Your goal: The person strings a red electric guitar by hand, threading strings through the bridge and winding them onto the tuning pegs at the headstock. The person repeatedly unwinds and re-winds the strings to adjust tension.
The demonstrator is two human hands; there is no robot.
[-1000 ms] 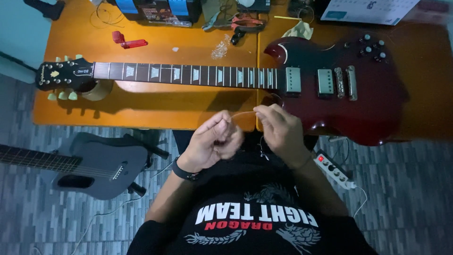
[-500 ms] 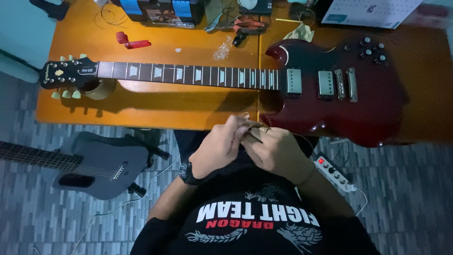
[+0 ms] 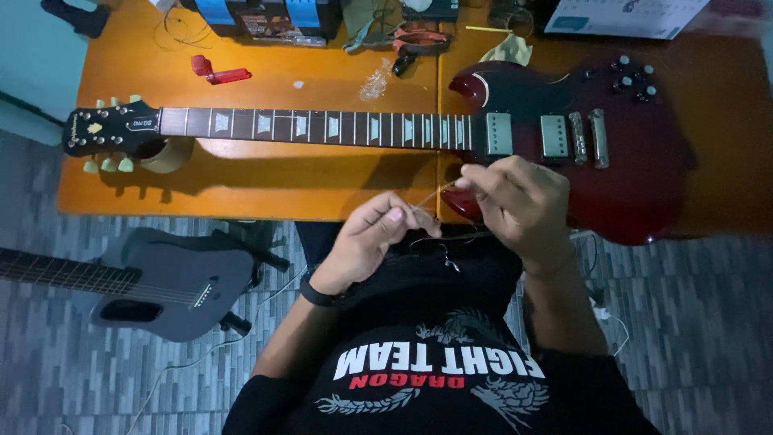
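A dark red electric guitar (image 3: 628, 153) lies flat on an orange wooden table (image 3: 266, 173), neck pointing left, headstock (image 3: 109, 129) at the left end. In front of the table's near edge my left hand (image 3: 370, 238) and my right hand (image 3: 515, 201) both pinch a thin coiled guitar string (image 3: 439, 217). The string runs between the two hands and a loop of it hangs down over my black shirt. A dark watch sits on my left wrist.
A red string winder (image 3: 217, 72), pliers with red grips (image 3: 419, 44), a yellowish cloth (image 3: 507, 52), boxes and papers lie along the table's far side. A dark grey guitar (image 3: 153, 286) rests on the tiled floor at the left. A power strip lies at the right.
My hands, pressed together half a second ago, have drawn apart. The right hand rose toward the guitar body and the string is now stretched between them.
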